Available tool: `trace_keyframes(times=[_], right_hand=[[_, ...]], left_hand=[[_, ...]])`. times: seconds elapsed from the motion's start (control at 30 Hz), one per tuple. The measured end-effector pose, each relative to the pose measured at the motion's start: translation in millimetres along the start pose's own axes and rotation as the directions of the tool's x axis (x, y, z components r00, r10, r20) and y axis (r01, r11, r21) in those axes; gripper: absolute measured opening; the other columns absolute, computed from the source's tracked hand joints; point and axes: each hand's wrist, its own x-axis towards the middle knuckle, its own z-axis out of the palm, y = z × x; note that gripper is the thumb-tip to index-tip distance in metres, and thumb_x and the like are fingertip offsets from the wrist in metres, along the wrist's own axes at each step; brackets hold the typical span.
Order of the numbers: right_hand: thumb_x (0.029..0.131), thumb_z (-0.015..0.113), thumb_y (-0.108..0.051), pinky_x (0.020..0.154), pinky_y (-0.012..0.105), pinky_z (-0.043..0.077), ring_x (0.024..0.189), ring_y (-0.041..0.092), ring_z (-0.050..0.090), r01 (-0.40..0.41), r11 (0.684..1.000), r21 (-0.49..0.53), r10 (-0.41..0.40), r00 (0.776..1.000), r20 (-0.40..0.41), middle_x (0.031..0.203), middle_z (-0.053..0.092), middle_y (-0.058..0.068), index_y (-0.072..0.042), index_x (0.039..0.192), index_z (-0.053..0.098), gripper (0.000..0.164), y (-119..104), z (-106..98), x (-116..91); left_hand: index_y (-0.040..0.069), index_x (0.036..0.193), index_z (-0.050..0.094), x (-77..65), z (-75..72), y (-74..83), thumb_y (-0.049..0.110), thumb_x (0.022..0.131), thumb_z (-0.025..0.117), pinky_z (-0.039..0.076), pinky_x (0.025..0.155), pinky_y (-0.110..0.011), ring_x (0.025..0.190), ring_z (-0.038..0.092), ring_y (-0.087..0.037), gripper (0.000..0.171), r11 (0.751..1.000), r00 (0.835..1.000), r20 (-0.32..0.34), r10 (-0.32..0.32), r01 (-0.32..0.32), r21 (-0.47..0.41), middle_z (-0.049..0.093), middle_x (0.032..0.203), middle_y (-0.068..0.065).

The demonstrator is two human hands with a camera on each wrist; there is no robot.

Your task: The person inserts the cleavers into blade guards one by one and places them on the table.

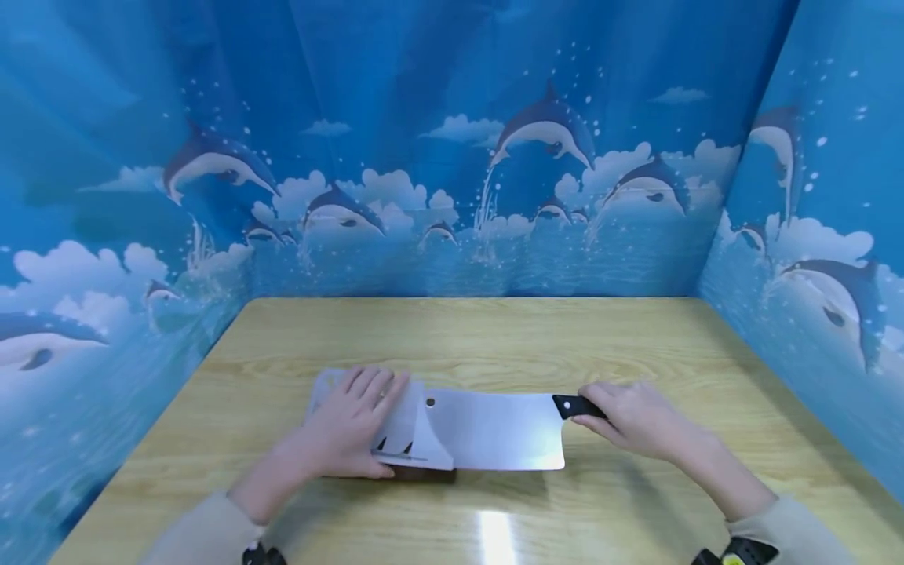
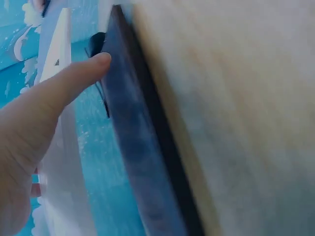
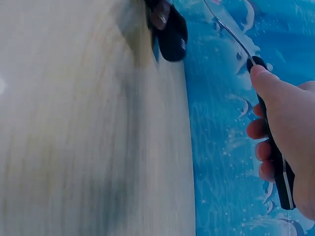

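My right hand (image 1: 639,416) grips the black handle of a broad cleaver (image 1: 497,431). In the right wrist view its fingers curl round the handle (image 3: 283,177), with the thumb along the top. The cleaver's blade extends left, its holed end meeting the curved edge of a pale knife holder (image 1: 406,424) with a dark base (image 1: 424,475). My left hand (image 1: 353,424) lies over the holder, fingers spread across its pale top and thumb at the front. The left wrist view shows the thumb pressing the dark base (image 2: 135,123) beside a white panel (image 2: 61,162).
The light wooden table (image 1: 600,345) extends around the hands. Blue dolphin-printed curtains (image 1: 424,118) hang behind it and along both sides. A bright reflection shows near the table's front. The right wrist view has a dark rounded thing (image 3: 172,37) at the top.
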Motion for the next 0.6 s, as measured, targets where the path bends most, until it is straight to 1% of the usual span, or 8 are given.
trace_keyframes(times=[0.07,0.13,0.27,0.4,0.5,0.6], right_hand=[[0.093,0.053,-0.041,0.04,0.013,0.029,0.051,-0.004,0.039,0.007,1.0,0.023,-0.007,1.0,-0.012,0.071,0.061,-0.003,-0.008,0.09,0.06,0.034,-5.1,-0.4,-2.6],[0.092,0.054,-0.04,0.041,0.013,0.031,0.051,-0.004,0.042,0.019,0.999,0.047,-0.018,0.999,-0.032,0.073,0.063,-0.002,-0.008,0.092,0.062,0.033,-8.0,-1.0,-4.5],[0.09,0.058,-0.038,0.042,0.013,0.035,0.053,-0.002,0.049,0.052,0.995,0.088,-0.047,0.997,-0.068,0.076,0.065,0.0,-0.007,0.096,0.064,0.031,-11.3,-2.6,-8.2],[0.09,0.058,-0.037,0.041,0.011,0.033,0.052,-0.005,0.046,0.06,0.993,0.103,-0.051,0.995,-0.083,0.075,0.064,-0.002,-0.009,0.098,0.065,0.03,-14.2,-2.9,-12.8],[0.09,0.058,-0.036,0.04,0.008,0.03,0.051,-0.007,0.042,0.051,0.992,0.113,-0.042,0.995,-0.089,0.073,0.062,-0.004,-0.01,0.099,0.064,0.028,-15.2,-2.9,-14.6],[0.09,0.06,-0.034,0.041,0.008,0.031,0.051,-0.008,0.042,0.049,0.991,0.121,-0.037,0.994,-0.103,0.073,0.062,-0.003,-0.009,0.1,0.065,0.028,-14.7,-3.6,-14.7]], left_hand=[[-0.005,0.143,0.026,-3.4,1.8,4.9,0.073,0.057,0.067,0.031,0.099,-0.051,0.115,0.04,-0.035,0.123,1.0,1.0,-0.008,-0.008,0.008,0.0,0.041,0.126,-0.021],[-0.004,0.143,0.027,-5.8,2.5,8.2,0.073,0.058,0.067,0.032,0.098,-0.05,0.114,0.04,-0.033,0.122,1.0,1.0,-0.027,-0.006,0.006,-0.008,0.042,0.126,-0.019],[-0.004,0.138,0.037,-8.6,2.7,11.9,0.072,0.057,0.067,0.037,0.092,-0.049,0.111,0.044,-0.031,0.114,0.998,0.994,-0.108,0.028,-0.033,-0.046,0.047,0.122,-0.017],[-0.002,0.135,0.042,-10.0,2.7,13.5,0.07,0.056,0.068,0.04,0.088,-0.049,0.109,0.046,-0.029,0.111,0.996,0.984,-0.169,0.048,-0.06,-0.07,0.05,0.12,-0.015],[-0.001,0.135,0.042,-9.5,2.3,13.0,0.07,0.055,0.069,0.041,0.087,-0.049,0.108,0.046,-0.028,0.11,0.995,0.982,-0.184,0.051,-0.067,-0.079,0.05,0.119,-0.014],[-0.001,0.135,0.043,-7.6,1.3,11.3,0.069,0.054,0.07,0.041,0.086,-0.049,0.107,0.047,-0.029,0.11,0.994,0.978,-0.2,0.052,-0.071,-0.086,0.05,0.118,-0.014]])
